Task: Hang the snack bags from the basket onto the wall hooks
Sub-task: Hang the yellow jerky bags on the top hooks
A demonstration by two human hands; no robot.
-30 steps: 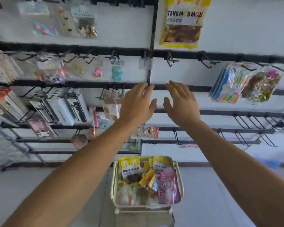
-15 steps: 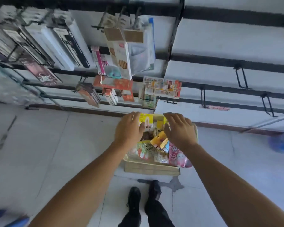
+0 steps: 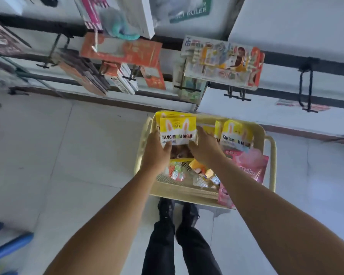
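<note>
We have both hands, left (image 3: 156, 153) and right (image 3: 204, 148), pinching one yellow Tang Mou Mou bag (image 3: 178, 129) over the basket (image 3: 271, 155); many snack bags remain, wall hooks (image 3: 306, 90) unfilled.

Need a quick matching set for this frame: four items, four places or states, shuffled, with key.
1. yellow snack bag
2. pink bag
3. basket
4. empty hook

A. on the wall, right of the hanging goods
B. held between left hand and right hand
C. on the floor by the person's feet
D. at the basket's right side

Pairs: 1-B, 2-D, 3-C, 4-A
</note>
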